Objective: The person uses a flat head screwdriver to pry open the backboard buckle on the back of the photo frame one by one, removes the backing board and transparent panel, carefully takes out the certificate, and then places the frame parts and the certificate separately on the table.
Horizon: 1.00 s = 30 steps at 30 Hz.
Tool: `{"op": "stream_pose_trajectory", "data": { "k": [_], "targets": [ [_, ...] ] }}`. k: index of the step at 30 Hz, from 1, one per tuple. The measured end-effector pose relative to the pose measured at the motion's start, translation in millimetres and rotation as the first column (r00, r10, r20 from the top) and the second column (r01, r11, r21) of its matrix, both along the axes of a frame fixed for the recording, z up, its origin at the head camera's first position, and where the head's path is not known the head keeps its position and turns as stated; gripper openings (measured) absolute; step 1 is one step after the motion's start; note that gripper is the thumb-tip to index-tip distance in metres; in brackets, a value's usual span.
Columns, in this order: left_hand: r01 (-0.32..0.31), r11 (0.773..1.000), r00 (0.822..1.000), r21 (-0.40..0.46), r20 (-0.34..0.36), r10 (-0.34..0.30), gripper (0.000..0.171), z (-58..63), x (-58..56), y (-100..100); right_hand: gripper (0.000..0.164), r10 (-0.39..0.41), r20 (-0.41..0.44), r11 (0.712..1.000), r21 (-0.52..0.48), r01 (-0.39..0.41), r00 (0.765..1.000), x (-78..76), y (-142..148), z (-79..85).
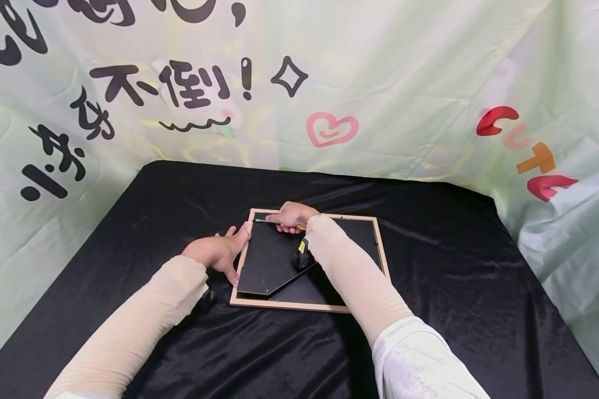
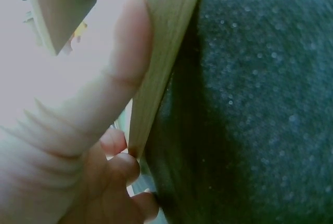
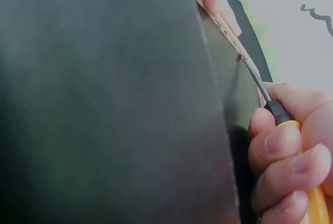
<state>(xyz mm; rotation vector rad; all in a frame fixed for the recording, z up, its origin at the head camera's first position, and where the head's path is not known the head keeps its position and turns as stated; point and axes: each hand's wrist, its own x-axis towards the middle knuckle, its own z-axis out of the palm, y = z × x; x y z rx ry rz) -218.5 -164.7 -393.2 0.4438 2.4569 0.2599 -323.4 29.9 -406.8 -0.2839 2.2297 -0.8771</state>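
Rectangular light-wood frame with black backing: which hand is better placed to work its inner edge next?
Likely the right hand: it grips a yellow-handled metal screwdriver, tip near the far left corner of the frame. The left hand holds no tool; it rests against the left side.

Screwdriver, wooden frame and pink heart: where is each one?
Screwdriver (image 3: 279, 111): right wrist view, on the black collar above its yellow handle.
Wooden frame (image 1: 289, 305): head view, on its near rail.
Pink heart (image 1: 329, 136): head view, on the curve inside its outline.

So we lose the near edge of the worktop (image 1: 444, 249), the right sleeve (image 1: 359, 271) hides some wooden frame (image 1: 289, 305), and the right wrist view crops our screwdriver (image 3: 278, 112).
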Motion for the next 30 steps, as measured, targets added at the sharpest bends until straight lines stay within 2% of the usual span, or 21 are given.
{"op": "stream_pose_trajectory", "data": {
  "k": [5, 11, 18, 25, 30],
  "targets": [
    [-0.001, 1.000, 1.000, 0.004, 0.006, 0.001, 0.141, 0.2, -0.6, 1, 0.047, 0.005, 0.006, 1.000, -0.020, -0.005, 1.000, 0.6, 2, 1.0],
    [-0.001, 1.000, 1.000, -0.001, 0.003, 0.001, 0.143, 0.5, -2.3, 0, 0.048, 0.004, -0.037, 1.000, 0.002, -0.004, 0.999, 2.1, 1, 2.0],
    [0.000, 1.000, 1.000, -0.006, 0.002, 0.000, 0.143, -1.0, -1.4, 1, 0.047, 0.012, -0.044, 1.000, -0.021, -0.013, 0.999, 4.6, 1, -1.0],
    [-0.001, 1.000, 1.000, -0.010, 0.006, 0.001, 0.142, -1.6, -0.4, 1, 0.047, 0.028, -0.072, 1.000, 0.001, -0.028, 0.997, 9.3, 1, -0.6],
    [-0.001, 1.000, 1.000, -0.013, 0.005, 0.001, 0.142, -0.2, -0.5, 2, 0.047, 0.008, -0.089, 1.000, 0.007, -0.008, 0.996, 12.2, 1, 2.3]
  ]
}}
